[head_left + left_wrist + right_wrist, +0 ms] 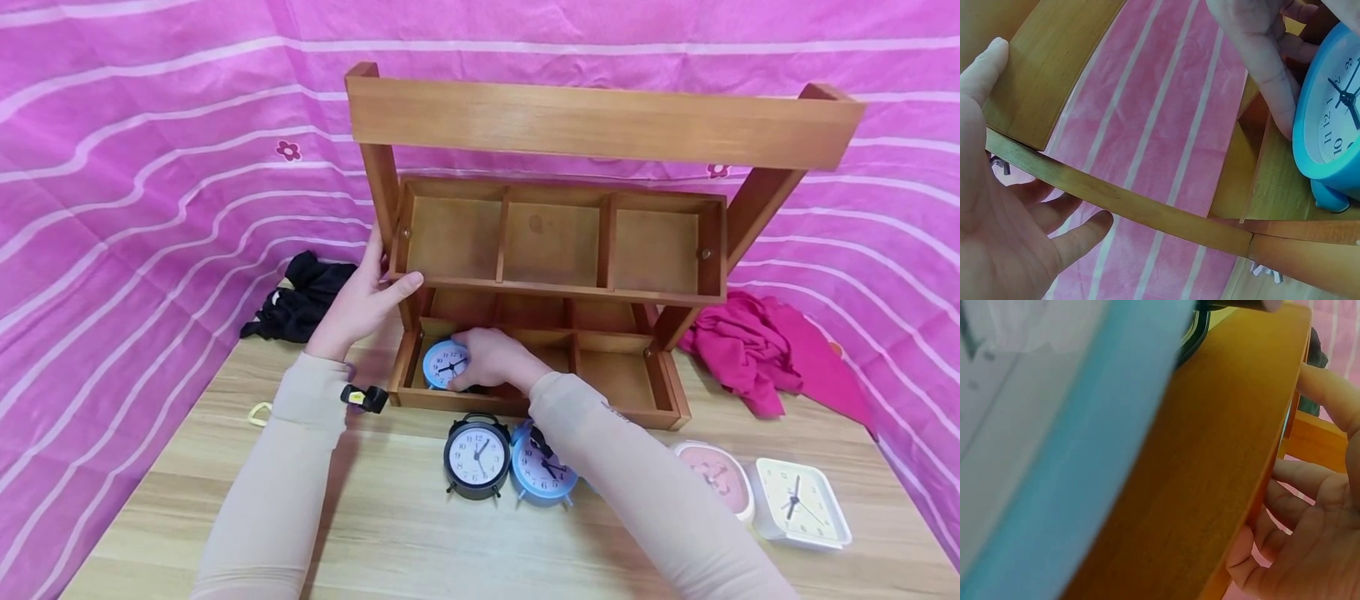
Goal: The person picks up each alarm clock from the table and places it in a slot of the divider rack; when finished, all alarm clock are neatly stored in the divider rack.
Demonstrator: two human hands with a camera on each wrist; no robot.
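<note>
Settling the blue clock [444,363] into the left compartment of the lower tray [633,414] looks like the step in hand. The right hand [493,358] grips that clock; the left hand [363,304] holds the wooden rack [607,125] by its left side (thumb in front, fingers behind). The next move probably calls for steadying the clock before release.

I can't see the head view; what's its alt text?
Someone's right grip holds a blue clock at the lower left compartment of a wooden rack; the left grip holds the rack's side. A black clock and another blue one stand in front.
</note>
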